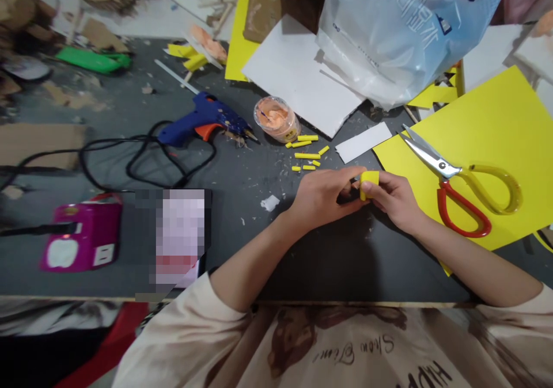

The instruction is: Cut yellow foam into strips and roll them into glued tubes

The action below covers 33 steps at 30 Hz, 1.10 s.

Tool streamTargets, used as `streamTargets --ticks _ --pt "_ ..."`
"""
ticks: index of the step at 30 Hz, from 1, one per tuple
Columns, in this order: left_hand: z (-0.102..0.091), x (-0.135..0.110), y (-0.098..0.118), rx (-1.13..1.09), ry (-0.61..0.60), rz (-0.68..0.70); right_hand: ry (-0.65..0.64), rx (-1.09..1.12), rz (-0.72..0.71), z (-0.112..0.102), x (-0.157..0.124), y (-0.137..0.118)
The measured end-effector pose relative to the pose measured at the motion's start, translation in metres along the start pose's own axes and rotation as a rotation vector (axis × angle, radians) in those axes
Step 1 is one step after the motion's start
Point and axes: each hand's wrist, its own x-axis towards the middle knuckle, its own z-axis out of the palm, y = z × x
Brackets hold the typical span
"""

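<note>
- The right hand pinches a yellow piece between thumb and fingers over the near surface, seemingly to steady it.
- The left hand curves in beside it; whether those fingertips grip is hidden.
- Scissors lie right, probably for easy reach.
- The phone screen, near left, is blurred.

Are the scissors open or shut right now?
Slightly open: the scissors' blades part toward the tips, and the red and yellow handles stand apart.

Dark grey tabletop under soft light; red piece lower left, possibly chair.
</note>
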Motion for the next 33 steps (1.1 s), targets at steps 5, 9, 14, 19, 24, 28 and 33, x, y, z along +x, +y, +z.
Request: streamTargets --ticks 5,9,14,19,24,28,33 --pt "0.004 -0.002 0.000 0.061 0.116 -0.021 0.043 -0.011 0.028 0.002 0.001 -0.003" --pt "0.008 -0.002 0.000 -0.017 0.129 -0.040 0.058 -0.046 0.017 0.001 0.000 -0.003" --pt "0.002 0.001 -0.001 -0.419 0.036 -0.084 0.028 -0.117 -0.023 0.000 0.001 -0.004" --pt "-0.004 0.007 -0.003 -0.554 0.065 -0.190 0.001 -0.228 -0.129 -0.001 0.002 -0.007" --pt "0.001 0.008 0.001 -0.739 0.134 -0.377 0.017 -0.083 -0.030 0.000 0.002 -0.007" --pt "0.002 0.010 0.003 -0.976 0.195 -0.509 0.059 0.038 0.037 0.001 0.002 -0.003" --pt "0.003 0.010 0.006 -1.105 0.144 -0.582 0.193 0.069 -0.040 0.003 -0.001 0.000"
